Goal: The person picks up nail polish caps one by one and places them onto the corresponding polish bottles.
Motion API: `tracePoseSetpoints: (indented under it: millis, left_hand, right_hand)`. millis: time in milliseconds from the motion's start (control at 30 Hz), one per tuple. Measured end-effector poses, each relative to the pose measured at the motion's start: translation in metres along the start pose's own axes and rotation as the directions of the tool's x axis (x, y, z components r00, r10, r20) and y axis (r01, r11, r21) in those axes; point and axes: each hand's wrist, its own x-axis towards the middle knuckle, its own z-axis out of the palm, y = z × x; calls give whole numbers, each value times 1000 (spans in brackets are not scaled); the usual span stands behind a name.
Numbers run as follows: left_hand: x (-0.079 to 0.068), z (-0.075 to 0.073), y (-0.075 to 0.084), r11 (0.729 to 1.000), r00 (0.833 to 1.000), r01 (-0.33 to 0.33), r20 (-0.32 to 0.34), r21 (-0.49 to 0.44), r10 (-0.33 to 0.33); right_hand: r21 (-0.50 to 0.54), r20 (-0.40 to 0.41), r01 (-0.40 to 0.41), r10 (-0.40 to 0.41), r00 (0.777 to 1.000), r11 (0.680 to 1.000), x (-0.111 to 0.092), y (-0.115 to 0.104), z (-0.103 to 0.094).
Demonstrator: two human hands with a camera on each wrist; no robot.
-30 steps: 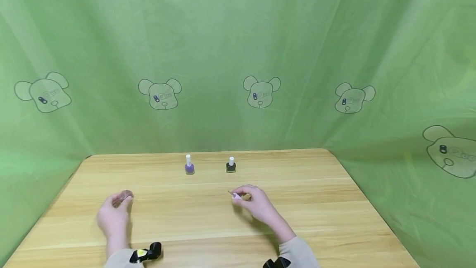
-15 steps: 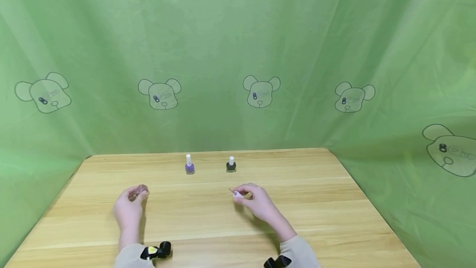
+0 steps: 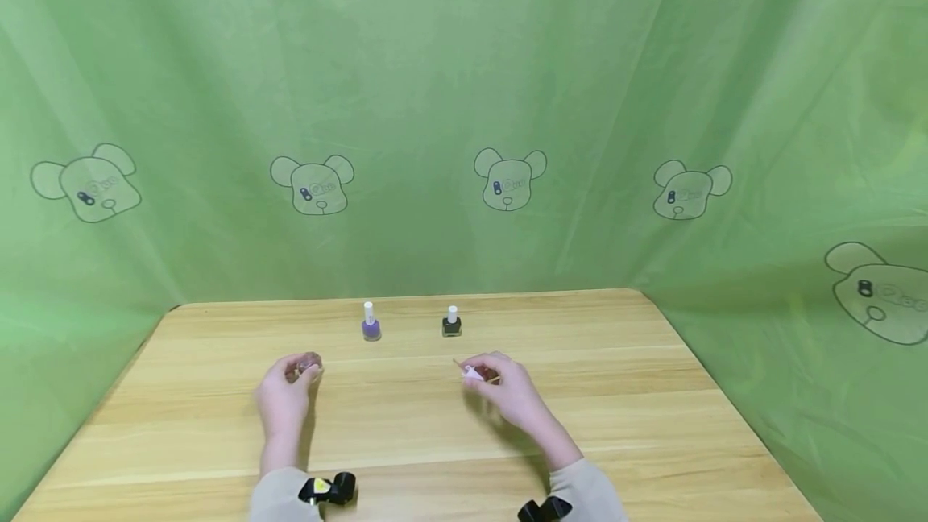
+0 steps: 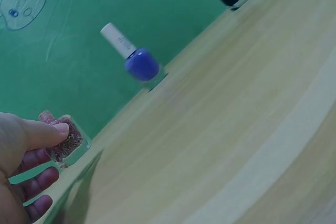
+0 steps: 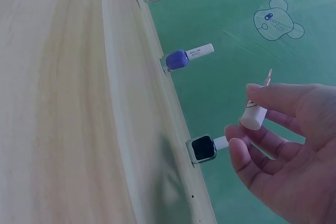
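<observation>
My left hand [image 3: 281, 405] pinches a small clear nail polish bottle [image 4: 71, 144] of pinkish-brown glitter between thumb and fingers, its bare neck showing in the left wrist view. My right hand [image 3: 513, 395] holds a white nail polish cap [image 5: 254, 116] by thumb and fingers. From that cap a thin brush [image 5: 269, 78] sticks out, pointing up in the right wrist view and toward the far left in the head view. Both hands are above the table, well apart from each other, the bottle left of the cap.
A purple nail polish bottle [image 3: 371, 330] and a black one [image 3: 452, 328], both with white caps, stand upright near the back edge of the wooden table [image 3: 406, 441]. A green curtain [image 3: 413, 103] with bear-head outlines hangs behind and along both sides.
My left hand has moved to the right and a little farther from me, carrying the glitter bottle toward the right hand. The right hand, with the cap, has shifted only slightly.
</observation>
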Motion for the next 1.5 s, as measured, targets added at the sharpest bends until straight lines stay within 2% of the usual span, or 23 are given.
tracePoseSetpoints:
  millis: [167,400,767,1100,1300,1500]
  left_hand:
    - [0,12,4,999,999,-35,19,6,35]
    - [-4,27,17,997,996,-80,50,3,79]
    - [-14,53,31,987,985,-157,71,-13,158]
    - [-23,68,45,978,971,-207,120,-17,208]
    - [-30,76,52,970,959,-244,144,-15,244]
    - [-37,88,55,953,939,-301,170,-10,299]
  right_hand:
    - [20,-35,-22,23,999,1000,0,-2,-4]
    - [52,-100,-9,14,995,999,1,-2,-11]
    - [74,-146,-4,15,989,997,3,0,-20]
    - [145,-161,-45,68,985,988,6,-1,-26]
    - [128,-179,-46,69,981,991,6,-2,-28]
    - [97,-206,-20,40,978,995,6,-2,-28]
